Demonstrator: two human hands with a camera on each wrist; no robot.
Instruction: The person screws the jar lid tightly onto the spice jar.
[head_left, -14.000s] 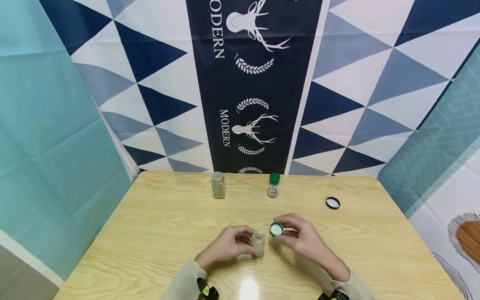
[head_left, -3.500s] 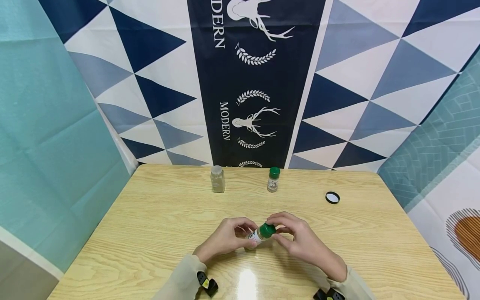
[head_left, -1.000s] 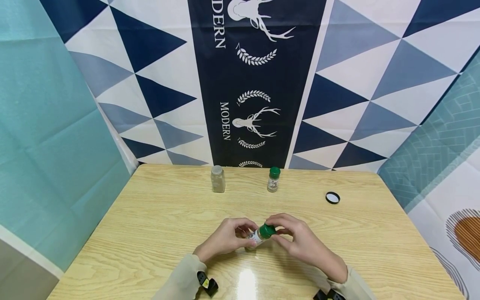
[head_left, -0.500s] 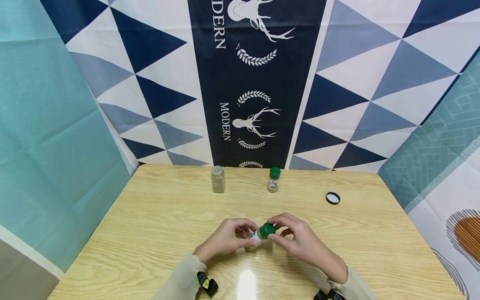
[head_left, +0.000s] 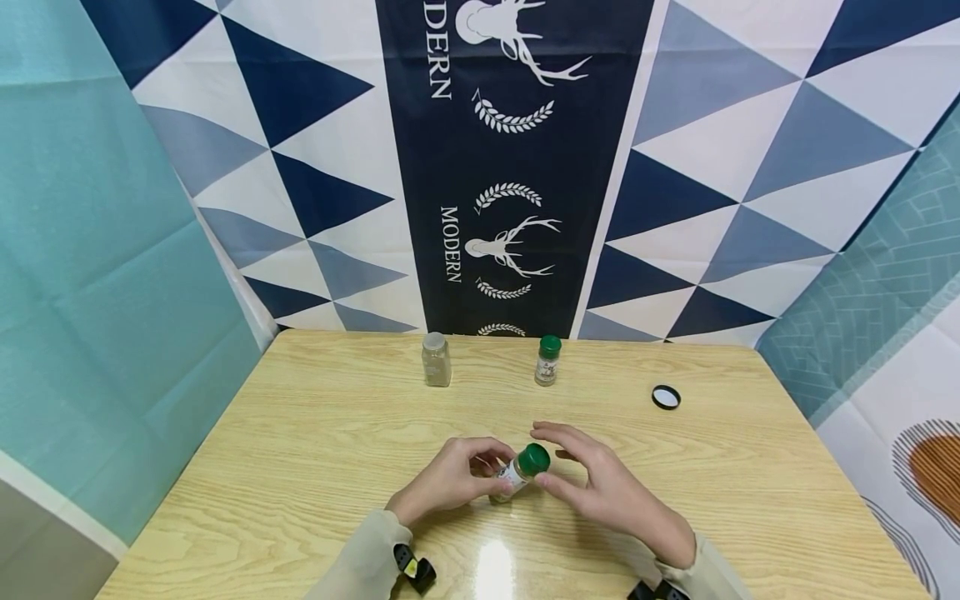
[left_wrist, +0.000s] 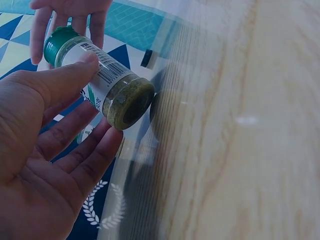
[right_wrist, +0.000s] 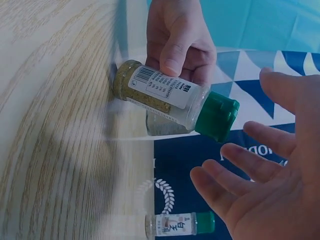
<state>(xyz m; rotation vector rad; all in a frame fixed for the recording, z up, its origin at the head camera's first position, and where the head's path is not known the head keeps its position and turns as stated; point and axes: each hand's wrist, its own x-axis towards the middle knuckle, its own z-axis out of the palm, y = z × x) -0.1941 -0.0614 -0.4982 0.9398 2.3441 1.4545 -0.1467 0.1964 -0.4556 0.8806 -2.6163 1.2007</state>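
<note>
My left hand (head_left: 453, 475) grips a small clear spice jar (head_left: 511, 477) by its labelled body, thumb on the label. The jar tilts with its green cap (head_left: 534, 459) up to the right; its lower end is close to the tabletop. The left wrist view shows greenish-brown contents in the jar (left_wrist: 118, 82). Spread around the cap without touching it, the fingers of my right hand (right_wrist: 270, 175) hold nothing in the right wrist view. The cap (right_wrist: 216, 116) sits on the jar's mouth.
At the back of the wooden table (head_left: 337, 433) stand a grey-lidded square jar (head_left: 436, 360) and a second green-capped spice jar (head_left: 547, 361). A black-rimmed round lid (head_left: 666, 397) lies at the right. Patterned cloth (head_left: 495, 167) hangs behind the table.
Long before, the right hand held the green cap off the jar; later it was on, with fingers around it. Since half a second ago, the right fingers have spread away from the cap.
</note>
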